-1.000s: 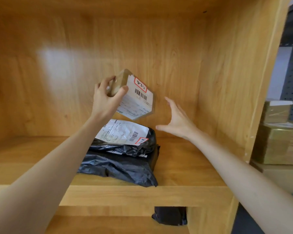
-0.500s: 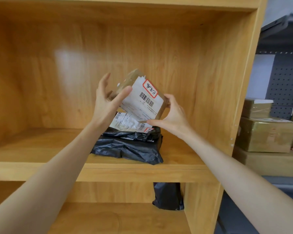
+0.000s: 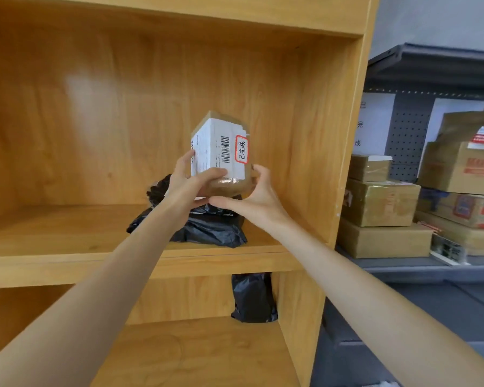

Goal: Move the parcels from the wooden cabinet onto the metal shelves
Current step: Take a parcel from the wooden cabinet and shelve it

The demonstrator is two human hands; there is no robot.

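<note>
Both my hands hold a small brown cardboard parcel (image 3: 221,152) with a white shipping label and a red-edged sticker, lifted above the wooden cabinet's (image 3: 316,169) middle shelf. My left hand (image 3: 192,182) grips its left side and lower edge. My right hand (image 3: 252,198) cups its right side and underside. Under them a black plastic-bag parcel (image 3: 210,227) lies on the shelf. Another black bag parcel (image 3: 253,297) stands at the back right of the shelf below. The grey metal shelves (image 3: 408,266) are to the right.
Several taped cardboard boxes (image 3: 380,203) are stacked on the metal shelf, some with red print (image 3: 467,169). A pegboard back panel with white paper signs (image 3: 375,124) stands behind them. The cabinet's right side wall separates the two units.
My right hand closed in and took hold of the parcel's right side. The parcel turned upright, its label now facing me. The view pulled back and swung right, showing more of the metal shelves.
</note>
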